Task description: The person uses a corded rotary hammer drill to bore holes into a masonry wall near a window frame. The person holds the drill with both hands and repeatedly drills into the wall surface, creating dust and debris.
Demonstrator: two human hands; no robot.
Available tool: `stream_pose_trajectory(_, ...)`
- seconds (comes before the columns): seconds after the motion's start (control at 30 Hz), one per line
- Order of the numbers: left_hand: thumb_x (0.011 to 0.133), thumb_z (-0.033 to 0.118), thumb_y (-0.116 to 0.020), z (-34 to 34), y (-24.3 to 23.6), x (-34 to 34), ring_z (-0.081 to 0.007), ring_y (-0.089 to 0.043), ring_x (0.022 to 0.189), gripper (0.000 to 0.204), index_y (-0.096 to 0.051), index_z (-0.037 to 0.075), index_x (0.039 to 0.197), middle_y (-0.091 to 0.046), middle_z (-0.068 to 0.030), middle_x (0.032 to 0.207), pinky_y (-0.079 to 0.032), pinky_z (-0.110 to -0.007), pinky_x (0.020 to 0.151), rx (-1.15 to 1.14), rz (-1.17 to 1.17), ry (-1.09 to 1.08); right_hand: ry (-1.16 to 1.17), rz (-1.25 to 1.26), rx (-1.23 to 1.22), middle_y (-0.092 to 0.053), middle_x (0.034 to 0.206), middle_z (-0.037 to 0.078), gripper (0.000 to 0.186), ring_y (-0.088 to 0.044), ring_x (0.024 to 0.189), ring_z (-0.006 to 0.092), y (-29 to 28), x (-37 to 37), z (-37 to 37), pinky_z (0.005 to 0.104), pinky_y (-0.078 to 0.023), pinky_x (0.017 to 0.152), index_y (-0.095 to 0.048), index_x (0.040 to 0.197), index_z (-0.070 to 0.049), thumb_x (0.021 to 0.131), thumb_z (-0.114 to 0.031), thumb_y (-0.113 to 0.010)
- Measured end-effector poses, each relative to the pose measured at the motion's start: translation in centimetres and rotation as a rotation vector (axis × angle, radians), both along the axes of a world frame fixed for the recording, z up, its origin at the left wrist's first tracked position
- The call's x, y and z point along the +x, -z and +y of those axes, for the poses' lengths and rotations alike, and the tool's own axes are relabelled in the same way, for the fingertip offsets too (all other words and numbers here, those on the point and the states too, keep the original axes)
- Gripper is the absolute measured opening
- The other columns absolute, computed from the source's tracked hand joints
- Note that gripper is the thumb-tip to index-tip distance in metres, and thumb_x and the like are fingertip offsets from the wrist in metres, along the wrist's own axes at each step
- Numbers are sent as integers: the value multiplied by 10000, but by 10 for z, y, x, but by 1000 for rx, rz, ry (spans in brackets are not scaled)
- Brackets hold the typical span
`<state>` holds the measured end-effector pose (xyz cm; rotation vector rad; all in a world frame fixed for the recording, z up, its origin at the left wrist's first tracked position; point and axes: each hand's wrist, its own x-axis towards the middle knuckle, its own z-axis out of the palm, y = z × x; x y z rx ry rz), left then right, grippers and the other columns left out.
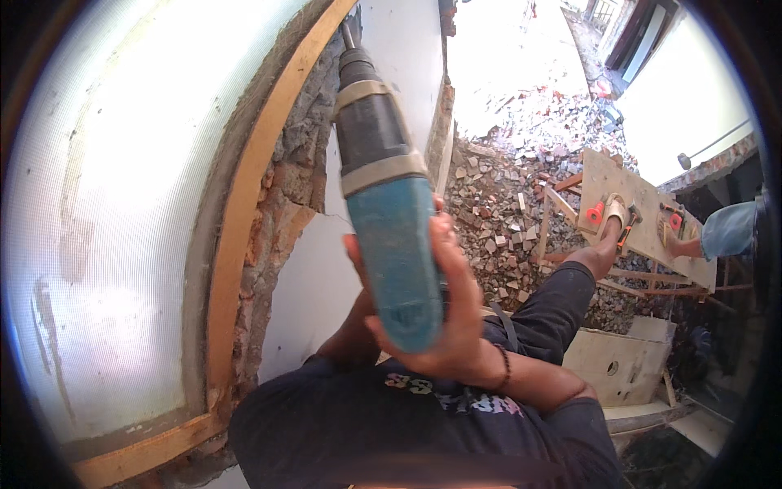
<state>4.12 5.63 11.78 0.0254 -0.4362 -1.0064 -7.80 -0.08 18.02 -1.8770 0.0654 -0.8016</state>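
Observation:
A hammer drill (395, 253) with a teal body, a black barrel and beige bands slants up and away in front of me. Its metal bit (349, 34) points at the gap between the wooden window frame (232, 220) and the broken masonry (305, 138); whether the tip touches cannot be made out. Around the rear of the tool my right hand (456, 314) is closed, a dark bead bracelet at its wrist. My left hand (354, 257) sits at the tool's left side, mostly hidden behind the body, with a fingertip pressed to it.
Right of me, a raised wooden board (607, 175) carries a hammer (627, 228), red round items (595, 213) and a sandalled foot. Another person's denim leg (729, 228) stands there too. Brick rubble (497, 220) lies below. A translucent mesh-like panel (122, 204) fills the frame.

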Motion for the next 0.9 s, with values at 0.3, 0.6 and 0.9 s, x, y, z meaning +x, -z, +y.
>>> stream_pose_trajectory(0.3,808,783,-682,65,-3,47,-279,-613,1097,1095,-351,-57,1427,-553,-149,1199,-535,-423,996,48,13,150,203,-106,152,-490,1331,290,1116,-551,1197,486,12,48,95,523,-492,963,-253,1582,-21,673,-169,-884)
stream_pose_trajectory(0.6,871,799,-576,24,6,9,-265,-656,1047,1043,-410,-66,1429,-599,-173,1202,-593,-385,901,109,45,-10,37,-65,105,-484,1387,273,1083,-511,1294,453,15,15,35,516,-423,1090,-309,1562,-29,667,-171,-903)
stream_pose_trajectory(0.9,758,648,-838,31,34,32,-261,-580,1093,1085,-327,-24,1440,-565,-104,1150,-420,-446,1053,-118,72,163,129,-53,-4,-457,1378,288,1086,-574,1201,508,62,40,56,548,-545,918,-316,1575,-80,658,-225,-878)
